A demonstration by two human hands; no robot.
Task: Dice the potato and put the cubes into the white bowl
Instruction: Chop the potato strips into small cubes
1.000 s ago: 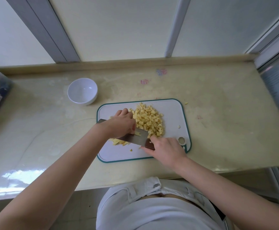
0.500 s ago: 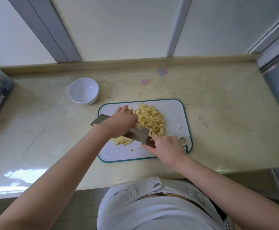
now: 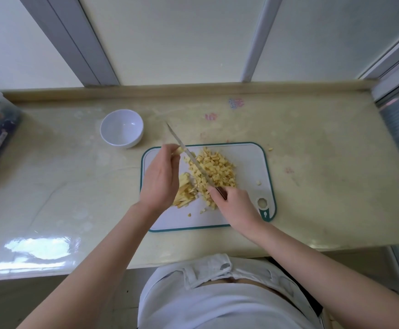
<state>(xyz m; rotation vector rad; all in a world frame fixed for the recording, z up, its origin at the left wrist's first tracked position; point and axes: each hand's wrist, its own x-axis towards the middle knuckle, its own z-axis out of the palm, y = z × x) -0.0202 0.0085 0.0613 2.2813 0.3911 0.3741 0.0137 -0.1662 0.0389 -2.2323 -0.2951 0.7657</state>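
Fingers (image 3: 217,198) of the right hand (image 3: 236,206) curl round the brown-handled steel knife (image 3: 193,160); the left hand (image 3: 160,179) pinches a potato bit (image 3: 179,150). On the green-rimmed white cutting board (image 3: 250,162), pale yellow potato cubes (image 3: 215,169) heap centrally, with uncut strips (image 3: 185,192) just left of them.

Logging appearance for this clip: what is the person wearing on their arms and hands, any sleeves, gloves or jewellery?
The left arm and right arm are bare as far up as the view shows, with no sleeves in sight. The left hand and right hand are ungloved; no watch, bracelet or ring shows. A white garment covers the torso.
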